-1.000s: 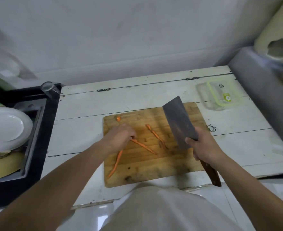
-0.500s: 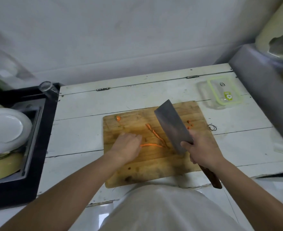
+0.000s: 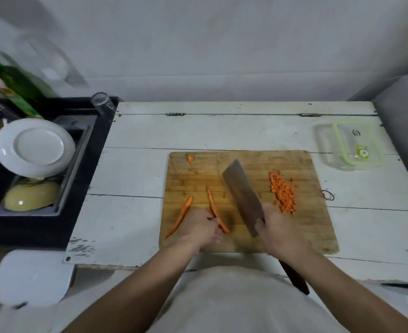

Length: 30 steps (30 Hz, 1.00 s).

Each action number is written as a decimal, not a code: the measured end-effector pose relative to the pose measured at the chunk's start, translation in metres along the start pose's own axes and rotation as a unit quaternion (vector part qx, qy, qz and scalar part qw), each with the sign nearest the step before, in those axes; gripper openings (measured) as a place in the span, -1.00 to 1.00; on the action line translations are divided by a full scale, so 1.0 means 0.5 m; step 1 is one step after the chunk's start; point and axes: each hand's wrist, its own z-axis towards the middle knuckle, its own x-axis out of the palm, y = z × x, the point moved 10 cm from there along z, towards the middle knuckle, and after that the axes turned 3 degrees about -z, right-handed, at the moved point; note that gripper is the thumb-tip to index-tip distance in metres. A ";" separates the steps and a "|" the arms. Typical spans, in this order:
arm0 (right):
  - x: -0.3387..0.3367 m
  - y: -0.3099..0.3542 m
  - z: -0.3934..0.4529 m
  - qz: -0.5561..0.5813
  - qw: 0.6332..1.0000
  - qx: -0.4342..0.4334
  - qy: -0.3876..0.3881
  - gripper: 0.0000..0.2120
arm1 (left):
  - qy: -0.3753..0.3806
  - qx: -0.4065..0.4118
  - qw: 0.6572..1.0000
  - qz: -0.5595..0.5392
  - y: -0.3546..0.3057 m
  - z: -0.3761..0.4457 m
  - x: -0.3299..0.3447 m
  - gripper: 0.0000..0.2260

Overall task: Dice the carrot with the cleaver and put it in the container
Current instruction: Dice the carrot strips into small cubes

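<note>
Left hand [image 3: 199,230] fingers pinch carrot strip [image 3: 216,211] on board [image 3: 318,227]; right hand [image 3: 278,229] grips cleaver [image 3: 242,195]; diced pile [image 3: 283,192] right of blade; container [image 3: 356,143] on counter [image 3: 138,174] beyond; second strip [image 3: 180,217] left.

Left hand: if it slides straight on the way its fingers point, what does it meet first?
The left hand points right across the cutting board, pinching a carrot strip. The cleaver blade comes first, though depth is unclear since the blade may be raised.
</note>
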 end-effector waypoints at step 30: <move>0.050 0.096 -0.060 -0.158 0.978 -0.138 0.001 -0.88 | -0.073 -0.021 0.985 -0.154 0.055 0.008 0.020 -0.89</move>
